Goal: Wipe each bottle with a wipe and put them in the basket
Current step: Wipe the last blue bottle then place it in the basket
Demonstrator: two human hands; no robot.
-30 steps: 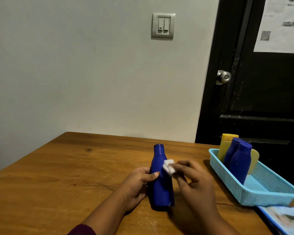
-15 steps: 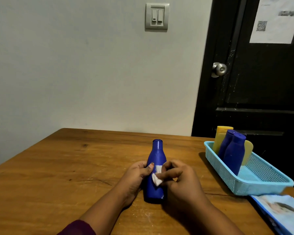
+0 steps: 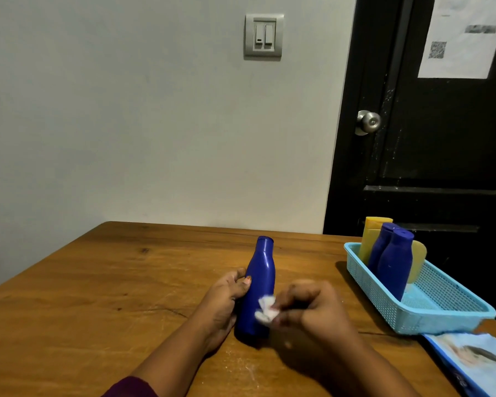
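A dark blue bottle stands upright on the wooden table, tilted slightly. My left hand grips its left side. My right hand pinches a small white wipe against the bottle's lower right side. At the right stands a light blue basket holding two dark blue bottles and two yellow bottles, all upright at its far end.
A wipes packet lies at the table's near right corner, just in front of the basket. Behind the table are a white wall with a light switch and a black door with a knob.
My right hand has slid the wipe down the bottle, from near its shoulder to its lower body. The left hand keeps its hold.
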